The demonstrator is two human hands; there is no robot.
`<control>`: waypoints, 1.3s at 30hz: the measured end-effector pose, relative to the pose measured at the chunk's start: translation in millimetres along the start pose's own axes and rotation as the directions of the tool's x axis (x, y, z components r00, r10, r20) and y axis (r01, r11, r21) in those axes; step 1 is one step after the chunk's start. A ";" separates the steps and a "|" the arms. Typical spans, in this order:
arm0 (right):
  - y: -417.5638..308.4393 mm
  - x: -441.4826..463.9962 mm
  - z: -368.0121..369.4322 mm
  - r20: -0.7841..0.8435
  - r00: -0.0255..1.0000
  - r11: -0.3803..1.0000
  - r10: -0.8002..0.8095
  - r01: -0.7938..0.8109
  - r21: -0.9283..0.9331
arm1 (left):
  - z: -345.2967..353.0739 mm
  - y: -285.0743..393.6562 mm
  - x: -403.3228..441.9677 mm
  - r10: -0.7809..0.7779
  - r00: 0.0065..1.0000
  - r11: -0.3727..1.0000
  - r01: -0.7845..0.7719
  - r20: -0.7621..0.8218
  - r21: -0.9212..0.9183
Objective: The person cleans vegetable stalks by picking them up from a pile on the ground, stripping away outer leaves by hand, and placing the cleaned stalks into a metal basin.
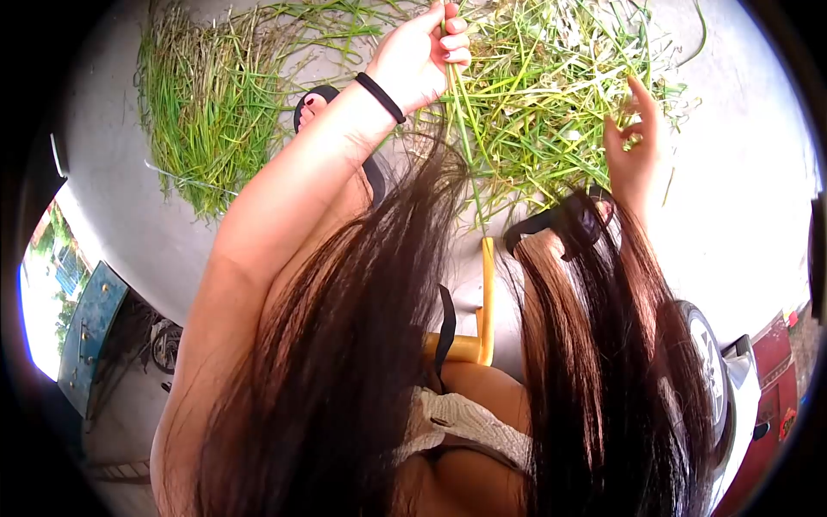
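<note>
My left hand [422,53], with a black band [380,97] at its wrist, is closed round a few green grass stalks [463,116] near the top of the view. The stalks hang down from it toward the floor. To the right, my right hand [636,146] is held with its fingers apart and curved, nothing between them. Below and between both hands lies a loose, tangled heap of cut grass [551,95]. A second, more aligned pile of grass [211,112] lies on the floor at the left.
Long dark hair [362,345] hangs over the lower view. A yellow frame [488,302] stands between my legs. My sandalled feet rest beside the grass. At the lower right is a white car [736,405]; a blue-green panel [90,332] stands at the left.
</note>
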State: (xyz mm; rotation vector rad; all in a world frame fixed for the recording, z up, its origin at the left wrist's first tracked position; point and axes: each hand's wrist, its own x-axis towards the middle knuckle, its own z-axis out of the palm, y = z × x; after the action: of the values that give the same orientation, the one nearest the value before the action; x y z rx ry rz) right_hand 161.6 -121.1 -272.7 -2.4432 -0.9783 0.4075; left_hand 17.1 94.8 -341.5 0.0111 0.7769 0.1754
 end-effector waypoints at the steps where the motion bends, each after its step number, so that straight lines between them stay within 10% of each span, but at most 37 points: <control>1: -6.1 2.0 8.6 -0.030 0.995 0.991 -0.096 0.093 -0.099 | -2.1 -2.0 0.8 0.000 1.000 1.000 0.000 0.017 -0.001; 6: -38.2 -1.3 28.6 0.359 0.914 0.975 -0.187 0.127 0.184 | 2.6 -7.2 -1.3 0.006 0.999 1.000 -0.007 0.039 0.015; 10: -62.8 -17.0 57.1 0.661 0.750 0.425 -0.037 -0.587 0.689 | 8.3 -10.0 0.7 0.039 0.996 0.999 -0.040 0.075 0.015; 15: -53.5 -18.4 60.2 0.833 0.526 0.091 -0.170 -0.833 0.545 | 5.8 -2.9 -0.3 0.069 0.995 0.997 -0.073 0.077 0.041; 18: -43.7 -19.1 58.9 0.841 0.507 0.050 -0.186 -0.850 0.524 | 4.5 1.9 -1.9 0.098 0.993 0.994 -0.101 0.066 0.044; 26: -40.0 -18.3 50.4 0.857 0.499 0.515 -0.127 -0.705 0.487 | -9.3 9.1 3.5 0.139 0.989 0.989 -0.141 0.054 0.035; 39: -41.9 -24.8 59.6 0.858 0.494 0.339 -0.142 -0.790 0.511 | -5.3 1.2 -0.7 0.154 0.988 0.983 -0.154 0.007 0.100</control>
State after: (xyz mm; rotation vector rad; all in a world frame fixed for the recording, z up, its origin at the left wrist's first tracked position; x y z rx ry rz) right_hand 94.7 -93.3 -298.5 -1.2590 -0.1550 1.8435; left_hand 12.7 95.6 -344.6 0.1663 0.7853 0.2836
